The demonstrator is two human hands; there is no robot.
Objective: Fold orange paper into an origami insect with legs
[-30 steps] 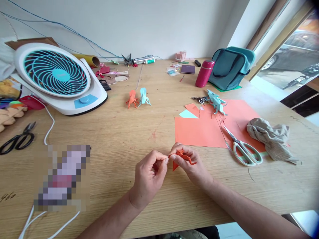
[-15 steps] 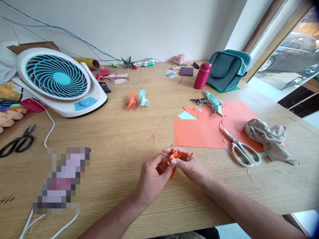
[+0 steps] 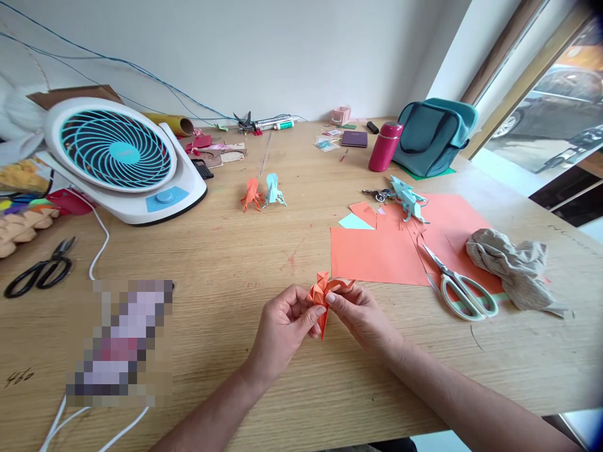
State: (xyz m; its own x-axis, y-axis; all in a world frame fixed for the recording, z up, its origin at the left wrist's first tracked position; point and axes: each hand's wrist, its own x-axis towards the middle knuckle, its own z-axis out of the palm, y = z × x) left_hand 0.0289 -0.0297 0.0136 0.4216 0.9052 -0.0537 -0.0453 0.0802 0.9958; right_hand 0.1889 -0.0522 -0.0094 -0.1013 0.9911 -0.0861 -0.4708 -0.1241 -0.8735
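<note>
Between my two hands is an orange origami figure (image 3: 321,290), with a pointed end hanging down and a thin curled strip reaching right. My left hand (image 3: 287,317) pinches its left side between thumb and fingers. From the right, my right hand (image 3: 360,311) grips the figure near the base of the strip. Parts of the figure are hidden behind my fingers. Farther back on the table stand an orange origami figure (image 3: 252,193) and a light blue one (image 3: 273,190). Another light blue origami figure (image 3: 407,199) lies by the orange paper sheets (image 3: 372,254).
White-handled scissors (image 3: 464,289) lie on the orange paper beside a crumpled grey cloth (image 3: 509,267). Left are a fan (image 3: 162,198), black scissors (image 3: 44,270) and a blurred-out object (image 3: 125,339) with white cables. A pink flask (image 3: 385,147) and teal bag (image 3: 428,138) stand at the back right.
The folded figure has been turned in my hands, so its pointed end now hangs down more visibly and its top stands up. My left fingers have shifted their grip. The view has shifted slightly.
</note>
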